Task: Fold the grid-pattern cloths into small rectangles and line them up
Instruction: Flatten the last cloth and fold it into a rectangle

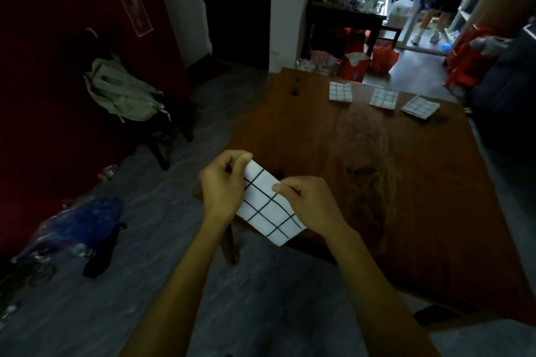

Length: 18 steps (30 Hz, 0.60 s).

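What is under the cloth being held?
Under the held cloth lies the near left corner of the wooden table and grey floor. Both hands pinch it; the table edge directly beneath is covered.

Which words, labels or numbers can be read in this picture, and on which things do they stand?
None can be read.
Pink sign on the dark red wall: too blurred.
Red bag on the floor: pale print, too blurred.
Cloth in both hands: grid lines only.
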Tool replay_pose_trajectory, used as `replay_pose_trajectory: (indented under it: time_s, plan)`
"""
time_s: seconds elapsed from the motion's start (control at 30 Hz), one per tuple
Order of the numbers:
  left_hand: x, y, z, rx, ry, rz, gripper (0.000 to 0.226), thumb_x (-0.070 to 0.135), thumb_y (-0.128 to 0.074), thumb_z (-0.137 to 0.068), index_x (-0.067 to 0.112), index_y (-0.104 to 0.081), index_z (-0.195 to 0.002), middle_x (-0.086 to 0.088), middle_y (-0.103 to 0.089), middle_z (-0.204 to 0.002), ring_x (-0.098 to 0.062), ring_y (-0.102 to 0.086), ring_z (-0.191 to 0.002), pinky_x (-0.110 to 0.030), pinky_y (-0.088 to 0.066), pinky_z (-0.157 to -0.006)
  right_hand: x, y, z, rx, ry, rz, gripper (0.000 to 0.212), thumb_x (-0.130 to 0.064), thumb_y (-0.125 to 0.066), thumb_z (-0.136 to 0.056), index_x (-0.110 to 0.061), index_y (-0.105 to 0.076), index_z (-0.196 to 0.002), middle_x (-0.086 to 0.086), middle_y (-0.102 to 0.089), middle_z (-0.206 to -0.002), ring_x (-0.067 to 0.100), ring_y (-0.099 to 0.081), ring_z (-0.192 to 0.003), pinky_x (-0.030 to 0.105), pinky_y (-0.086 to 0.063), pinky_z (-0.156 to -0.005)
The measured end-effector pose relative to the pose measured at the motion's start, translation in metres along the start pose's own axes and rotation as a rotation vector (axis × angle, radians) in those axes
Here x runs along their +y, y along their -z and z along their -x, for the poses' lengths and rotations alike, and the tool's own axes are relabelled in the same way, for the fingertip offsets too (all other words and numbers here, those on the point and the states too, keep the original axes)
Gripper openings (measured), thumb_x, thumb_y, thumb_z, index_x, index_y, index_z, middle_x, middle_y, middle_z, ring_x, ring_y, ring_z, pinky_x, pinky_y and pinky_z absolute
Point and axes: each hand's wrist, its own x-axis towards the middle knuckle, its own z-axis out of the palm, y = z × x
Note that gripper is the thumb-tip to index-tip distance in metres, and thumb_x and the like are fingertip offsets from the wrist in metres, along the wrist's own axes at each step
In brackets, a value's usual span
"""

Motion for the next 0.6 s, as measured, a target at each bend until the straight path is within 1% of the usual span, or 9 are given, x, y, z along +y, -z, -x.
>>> replay_pose_trajectory:
  time_s: [0.1, 0.13, 0.2, 0.23, 0.33, 0.43, 0.5, 0.57, 0.6]
  plan:
    - [-0.014, 0.041, -0.026, 0.063, 0.022, 0.003, 0.01, 0.015, -0.062, -0.089, 0.018, -0.068, -0.082, 0.013, -0.066, -0.078, 0.005, -0.059, -0.071, -0.008, -0.044, -0.066, -0.016, -0.03, -0.017, -0.011, -0.013, -0.022, 0.019, -0.031, -0.059, -0.092, -0.018, -0.071, -0.085, -0.002, -0.066, -0.07, 0.014, -0.059, -0.063, 0.031, -0.048, -0.057]
    - [-0.018, 0.055, -0.034, 0.079, 0.026, 0.007, 0.01, 0.014, -0.062, -0.09, 0.018, -0.067, -0.082, 0.012, -0.065, -0.078, 0.005, -0.059, -0.07, -0.008, -0.044, -0.066, -0.02, -0.039, -0.023, -0.025, -0.019, -0.016, 0.02, -0.031, -0.059, -0.092, -0.017, -0.07, -0.085, -0.001, -0.066, -0.071, 0.013, -0.059, -0.064, 0.031, -0.048, -0.058]
    - [-0.026, 0.079, -0.048, 0.11, 0.029, 0.0, 0.01, 0.014, -0.062, -0.089, 0.019, -0.067, -0.083, 0.013, -0.065, -0.077, 0.005, -0.059, -0.07, -0.01, -0.045, -0.067, -0.028, -0.056, -0.031, -0.064, -0.046, -0.002, 0.019, -0.031, -0.059, -0.093, -0.018, -0.069, -0.083, -0.005, -0.066, -0.073, 0.007, -0.059, -0.066, 0.024, -0.047, -0.059]
    - [-0.03, 0.089, -0.053, 0.124, 0.03, -0.009, 0.009, 0.015, -0.062, -0.089, 0.019, -0.067, -0.083, 0.014, -0.065, -0.077, 0.006, -0.059, -0.07, -0.01, -0.046, -0.067, -0.03, -0.063, -0.034, -0.08, -0.058, 0.005, 0.018, -0.03, -0.059, -0.093, -0.019, -0.07, -0.085, -0.006, -0.066, -0.076, 0.004, -0.059, -0.069, 0.021, -0.046, -0.062]
    - [-0.042, 0.116, -0.065, 0.153, 0.033, -0.039, 0.009, 0.016, -0.062, -0.089, 0.019, -0.069, -0.084, 0.015, -0.066, -0.079, 0.004, -0.06, -0.072, -0.013, -0.047, -0.069, -0.032, -0.081, -0.044, -0.13, -0.065, 0.048, 0.015, -0.026, -0.058, -0.093, -0.02, -0.071, -0.092, -0.007, -0.07, -0.087, -0.001, -0.06, -0.078, 0.019, -0.048, -0.074]
    - [-0.052, 0.143, -0.076, 0.207, 0.001, -0.08, 0.01, 0.017, -0.061, -0.09, 0.021, -0.068, -0.085, 0.018, -0.065, -0.079, 0.004, -0.059, -0.072, -0.014, -0.048, -0.069, -0.029, -0.091, -0.053, -0.256, -0.133, 0.195, 0.014, -0.025, -0.057, -0.094, -0.022, -0.07, -0.093, -0.009, -0.069, -0.091, 0.0, -0.06, -0.083, 0.024, -0.049, -0.086]
    - [-0.056, 0.158, -0.085, 0.201, -0.043, -0.141, 0.01, 0.017, -0.061, -0.091, 0.023, -0.067, -0.086, 0.019, -0.064, -0.081, 0.006, -0.059, -0.074, -0.013, -0.047, -0.07, -0.03, -0.097, -0.062, -0.226, -0.192, 0.218, 0.017, -0.028, -0.056, -0.094, -0.022, -0.069, -0.103, -0.006, -0.069, -0.104, 0.005, -0.061, -0.094, 0.025, -0.046, -0.091]
    - [-0.06, 0.165, -0.092, 0.148, -0.098, -0.202, 0.01, 0.015, -0.062, -0.09, 0.022, -0.068, -0.086, 0.02, -0.063, -0.082, 0.008, -0.059, -0.076, -0.01, -0.045, -0.07, -0.043, -0.104, -0.073, -0.108, -0.2, 0.098, 0.029, -0.035, -0.058, -0.093, -0.021, -0.064, -0.118, -0.006, -0.065, -0.118, 0.008, -0.059, -0.108, 0.025, -0.043, -0.095]
    - [-0.063, 0.165, -0.093, 0.117, -0.115, -0.216, 0.01, 0.015, -0.062, -0.09, 0.022, -0.068, -0.085, 0.022, -0.063, -0.081, 0.007, -0.06, -0.076, -0.01, -0.044, -0.07, -0.054, -0.11, -0.081, -0.079, -0.189, 0.009, 0.037, -0.037, -0.061, -0.091, -0.023, -0.06, -0.125, -0.008, -0.062, -0.123, 0.006, -0.056, -0.113, 0.026, -0.042, -0.098]
